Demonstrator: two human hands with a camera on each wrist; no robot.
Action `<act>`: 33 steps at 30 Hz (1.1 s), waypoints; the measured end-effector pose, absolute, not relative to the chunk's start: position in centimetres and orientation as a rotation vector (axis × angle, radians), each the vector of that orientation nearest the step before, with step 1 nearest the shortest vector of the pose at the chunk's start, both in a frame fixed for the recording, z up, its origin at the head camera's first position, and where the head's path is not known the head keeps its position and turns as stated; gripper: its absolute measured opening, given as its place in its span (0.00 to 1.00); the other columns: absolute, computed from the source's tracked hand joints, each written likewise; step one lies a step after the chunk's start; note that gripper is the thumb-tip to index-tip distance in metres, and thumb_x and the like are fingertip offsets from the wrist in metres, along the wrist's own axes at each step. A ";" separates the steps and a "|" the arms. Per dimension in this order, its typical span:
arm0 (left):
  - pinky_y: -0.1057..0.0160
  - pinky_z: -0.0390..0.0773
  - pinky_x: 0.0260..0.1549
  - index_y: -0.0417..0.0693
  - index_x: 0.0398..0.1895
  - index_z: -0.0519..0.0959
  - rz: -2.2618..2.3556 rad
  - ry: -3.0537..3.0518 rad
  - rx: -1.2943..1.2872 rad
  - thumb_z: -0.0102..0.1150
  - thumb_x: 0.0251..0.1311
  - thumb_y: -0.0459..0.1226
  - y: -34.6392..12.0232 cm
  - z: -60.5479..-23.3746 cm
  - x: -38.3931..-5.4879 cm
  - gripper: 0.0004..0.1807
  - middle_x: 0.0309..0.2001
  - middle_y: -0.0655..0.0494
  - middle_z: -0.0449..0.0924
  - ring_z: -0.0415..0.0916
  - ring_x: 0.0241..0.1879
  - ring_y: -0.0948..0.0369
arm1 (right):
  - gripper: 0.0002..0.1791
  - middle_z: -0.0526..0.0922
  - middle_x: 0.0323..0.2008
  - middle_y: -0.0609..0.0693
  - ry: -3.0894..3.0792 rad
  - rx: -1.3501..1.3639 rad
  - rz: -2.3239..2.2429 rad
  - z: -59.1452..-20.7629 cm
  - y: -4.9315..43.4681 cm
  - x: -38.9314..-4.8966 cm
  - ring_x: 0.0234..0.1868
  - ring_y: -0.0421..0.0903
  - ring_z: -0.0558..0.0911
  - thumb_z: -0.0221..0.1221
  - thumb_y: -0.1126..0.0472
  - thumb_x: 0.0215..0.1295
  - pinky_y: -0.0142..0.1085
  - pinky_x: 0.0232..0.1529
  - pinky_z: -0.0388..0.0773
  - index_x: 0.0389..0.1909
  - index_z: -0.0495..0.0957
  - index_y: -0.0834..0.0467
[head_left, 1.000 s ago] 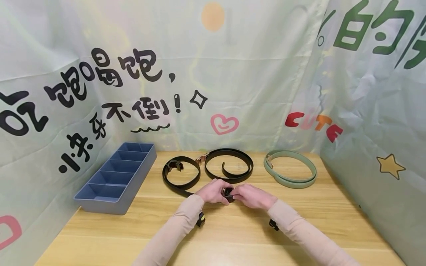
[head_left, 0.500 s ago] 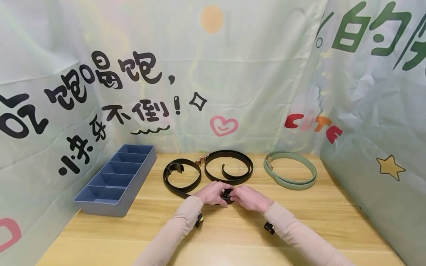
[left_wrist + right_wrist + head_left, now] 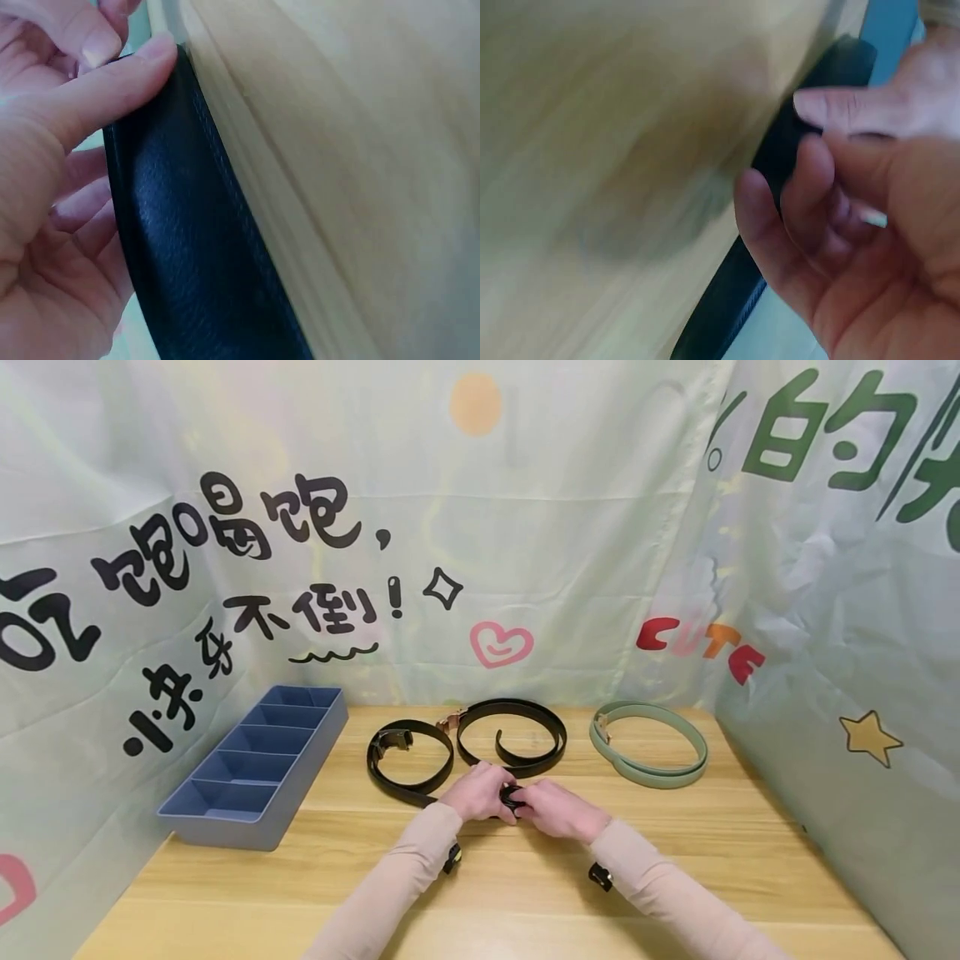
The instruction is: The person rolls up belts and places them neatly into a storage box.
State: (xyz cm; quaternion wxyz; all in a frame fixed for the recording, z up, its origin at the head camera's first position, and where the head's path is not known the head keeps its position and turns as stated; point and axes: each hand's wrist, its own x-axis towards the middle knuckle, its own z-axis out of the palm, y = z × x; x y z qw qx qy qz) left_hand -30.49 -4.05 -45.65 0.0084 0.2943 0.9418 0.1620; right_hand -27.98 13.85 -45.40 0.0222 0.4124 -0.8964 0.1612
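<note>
A black leather belt (image 3: 411, 797) lies left of centre in the head view, its buckle (image 3: 393, 740) inside a wide loop. From that loop the strap runs to a small tight coil (image 3: 512, 797) between both hands. My left hand (image 3: 474, 792) grips the coil from the left; in the left wrist view its thumb (image 3: 139, 71) presses across the strap (image 3: 195, 217). From the right, my right hand (image 3: 562, 810) pinches the coil, and in the right wrist view its curled fingers (image 3: 759, 210) lie against the strap (image 3: 727, 300).
Behind the hands lies another black belt (image 3: 517, 770) with a rose-gold buckle (image 3: 452, 720). A looped green belt (image 3: 667, 777) is at the back right. A blue-grey divided tray (image 3: 300, 789) stands on the left of the wooden table (image 3: 495, 902). Printed cloth (image 3: 570, 543) surrounds the back and sides.
My right wrist has shifted slightly left, closer to the coil. Both hands keep hold of the belt. The head view has swung slightly, and the other belts have stayed put.
</note>
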 end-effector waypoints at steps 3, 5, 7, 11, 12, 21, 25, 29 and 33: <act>0.60 0.76 0.50 0.52 0.46 0.85 0.516 2.931 0.924 0.80 0.37 0.51 -4.1 -45.5 -30.5 0.29 0.44 0.60 0.86 0.77 0.46 0.56 | 0.07 0.81 0.25 0.48 -2.753 1.276 0.486 -45.3 13.7 -28.0 0.25 0.37 0.71 0.59 0.70 0.65 0.30 0.29 0.71 0.30 0.80 0.56; 0.62 0.76 0.51 0.54 0.52 0.82 0.551 2.861 0.949 0.80 0.40 0.49 -4.4 -45.4 -30.6 0.32 0.48 0.60 0.84 0.77 0.48 0.58 | 0.07 0.82 0.27 0.49 -2.742 1.310 0.468 -45.3 14.0 -28.3 0.26 0.39 0.75 0.58 0.70 0.65 0.31 0.31 0.74 0.31 0.81 0.57; 0.65 0.76 0.50 0.55 0.60 0.78 0.594 2.749 0.981 0.79 0.43 0.43 -4.7 -45.1 -30.6 0.36 0.50 0.59 0.84 0.79 0.46 0.62 | 0.07 0.83 0.31 0.49 -2.753 1.352 0.464 -45.3 14.4 -28.7 0.31 0.41 0.79 0.58 0.70 0.66 0.33 0.34 0.77 0.33 0.81 0.57; 0.71 0.75 0.43 0.57 0.67 0.72 0.644 2.592 1.025 0.77 0.43 0.31 -5.1 -44.7 -30.8 0.43 0.47 0.57 0.85 0.81 0.36 0.69 | 0.09 0.85 0.38 0.50 -2.791 1.428 0.512 -45.2 15.4 -29.3 0.41 0.43 0.83 0.56 0.70 0.68 0.37 0.44 0.79 0.40 0.83 0.57; 0.72 0.75 0.43 0.57 0.66 0.73 0.643 2.598 1.034 0.77 0.43 0.31 -5.0 -44.7 -30.9 0.42 0.46 0.58 0.85 0.81 0.36 0.70 | 0.10 0.85 0.39 0.50 -2.799 1.431 0.523 -45.2 15.6 -29.5 0.42 0.44 0.83 0.56 0.70 0.68 0.37 0.45 0.79 0.42 0.83 0.57; 0.68 0.76 0.41 0.54 0.42 0.85 0.528 2.906 1.013 0.82 0.35 0.42 -4.1 -45.2 -30.7 0.24 0.39 0.63 0.86 0.79 0.40 0.64 | 0.07 0.81 0.34 0.49 -2.805 1.369 0.501 -45.5 15.2 -28.8 0.32 0.39 0.73 0.58 0.67 0.68 0.31 0.36 0.72 0.43 0.81 0.54; 0.69 0.75 0.31 0.54 0.33 0.84 0.499 2.975 1.002 0.83 0.34 0.46 -4.1 -45.3 -30.6 0.21 0.30 0.65 0.83 0.77 0.30 0.67 | 0.03 0.79 0.30 0.48 -2.788 1.306 0.499 -45.7 14.4 -28.3 0.30 0.38 0.72 0.58 0.64 0.69 0.32 0.34 0.71 0.38 0.78 0.54; 0.68 0.77 0.37 0.53 0.42 0.84 0.504 2.951 1.001 0.81 0.36 0.49 -4.4 -45.5 -30.7 0.26 0.37 0.64 0.85 0.79 0.36 0.66 | 0.02 0.78 0.31 0.50 -2.772 1.291 0.485 -45.9 14.4 -28.4 0.33 0.40 0.74 0.56 0.63 0.70 0.34 0.36 0.73 0.39 0.77 0.55; 0.65 0.75 0.52 0.57 0.59 0.78 0.495 2.812 1.054 0.78 0.44 0.44 -4.8 -45.9 -30.8 0.34 0.54 0.63 0.81 0.77 0.52 0.64 | 0.04 0.79 0.37 0.50 -2.742 1.362 0.479 -46.2 14.8 -28.6 0.39 0.42 0.77 0.55 0.63 0.70 0.37 0.42 0.76 0.42 0.77 0.56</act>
